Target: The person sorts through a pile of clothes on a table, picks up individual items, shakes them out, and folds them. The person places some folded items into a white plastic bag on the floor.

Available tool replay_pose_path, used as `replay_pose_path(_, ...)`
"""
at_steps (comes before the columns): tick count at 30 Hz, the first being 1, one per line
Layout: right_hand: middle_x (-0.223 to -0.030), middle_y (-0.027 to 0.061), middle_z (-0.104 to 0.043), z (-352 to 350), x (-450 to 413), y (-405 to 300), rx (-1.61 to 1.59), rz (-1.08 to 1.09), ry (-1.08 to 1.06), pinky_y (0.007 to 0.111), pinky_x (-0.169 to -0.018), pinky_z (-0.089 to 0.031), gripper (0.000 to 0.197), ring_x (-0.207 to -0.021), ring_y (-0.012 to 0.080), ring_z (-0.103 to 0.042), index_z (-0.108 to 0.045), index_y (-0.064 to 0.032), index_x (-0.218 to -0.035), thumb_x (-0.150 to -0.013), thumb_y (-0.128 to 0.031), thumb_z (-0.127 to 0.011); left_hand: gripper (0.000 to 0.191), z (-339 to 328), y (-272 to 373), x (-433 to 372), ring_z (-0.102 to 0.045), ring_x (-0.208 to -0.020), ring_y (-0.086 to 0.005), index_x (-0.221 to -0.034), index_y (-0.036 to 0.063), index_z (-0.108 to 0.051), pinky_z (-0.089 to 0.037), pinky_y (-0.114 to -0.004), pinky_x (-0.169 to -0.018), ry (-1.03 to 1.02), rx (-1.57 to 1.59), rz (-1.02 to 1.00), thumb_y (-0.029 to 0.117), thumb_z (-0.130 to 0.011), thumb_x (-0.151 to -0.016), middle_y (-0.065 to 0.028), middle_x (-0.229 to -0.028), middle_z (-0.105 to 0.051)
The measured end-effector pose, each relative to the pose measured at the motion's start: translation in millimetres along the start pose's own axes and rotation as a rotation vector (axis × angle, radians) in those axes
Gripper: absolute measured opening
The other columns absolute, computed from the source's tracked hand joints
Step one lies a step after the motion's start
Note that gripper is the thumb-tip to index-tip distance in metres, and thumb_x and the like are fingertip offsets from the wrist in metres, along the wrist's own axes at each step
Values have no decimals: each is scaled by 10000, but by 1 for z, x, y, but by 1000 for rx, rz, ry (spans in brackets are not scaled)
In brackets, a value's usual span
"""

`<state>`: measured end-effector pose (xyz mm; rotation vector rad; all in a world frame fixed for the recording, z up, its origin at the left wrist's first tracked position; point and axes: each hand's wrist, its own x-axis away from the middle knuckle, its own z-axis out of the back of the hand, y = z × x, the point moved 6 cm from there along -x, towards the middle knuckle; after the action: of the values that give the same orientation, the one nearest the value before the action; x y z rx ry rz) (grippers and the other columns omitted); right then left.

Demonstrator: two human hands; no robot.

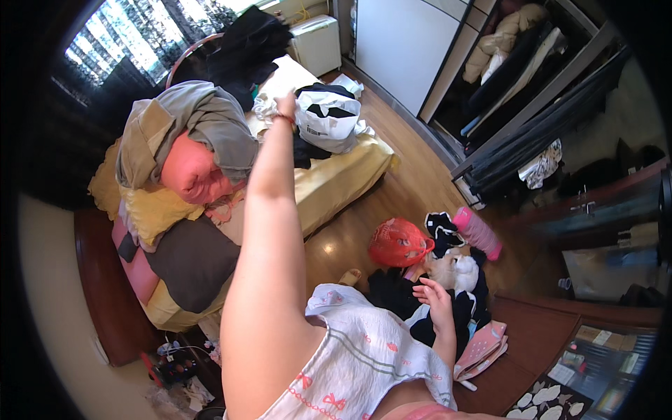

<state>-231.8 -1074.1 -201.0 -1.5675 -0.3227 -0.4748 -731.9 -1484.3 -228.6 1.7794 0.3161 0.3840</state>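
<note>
My left arm stretches far out over the bed, and my left hand (285, 104) is beside a white plastic bag (328, 123) stuffed with black cloth. White ruffled fabric (265, 107) lies right at its fingers; whether they grip it is too small to tell. Beyond the hand, a dark bundle of clothing (249, 47) looks blurred at the far side of the bed. My right hand (436, 300) hovers by my body, fingers apart and nothing in them, above a heap of black clothes (394, 289) with a fluffy cream-and-white item (455, 271) in it.
A grey blanket (223, 126), a coral pillow or cushion (191, 168) and a dark brown pillow (191, 262) pile up on the yellow-covered bed (336, 184). On the wooden floor stand a red plastic bag (396, 242) and a pink roll (478, 233). An open wardrobe (504, 79) holds clothes.
</note>
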Motion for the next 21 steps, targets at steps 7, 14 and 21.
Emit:
replay_pose_path(7,-876,88,-608,-1,8,39,-22,-46,85,267,-679,-450,243,-754,135,-570,-523,-16,-1047,-849,-153,-493,240,-16,-327,318,-515,-516,-219,-702,32,-490,-410,-331,-454,-1278,-1240,193,218,-394,-821,-120,-616,-538)
replay_pose_path(14,-821,139,-616,7,47,42,216,87,410,308,-665,-463,219,-744,225,-603,-544,-5,-981,-808,-140,-535,215,14,-420,474,-590,-662,-210,-950,54,-534,-476,-318,-544,-2028,-1406,-87,170,-392,-838,-106,-761,-603)
replay_pose_path(21,-822,149,-604,10,127,103,289,-17,563,333,-672,-452,265,-730,263,-587,-548,-7,-975,-791,-197,-542,275,-67,-388,373,-598,-675,-158,-753,65,-611,-477,-320,-604,-2008,-1855,-903,292,-464,-807,-103,-681,-598)
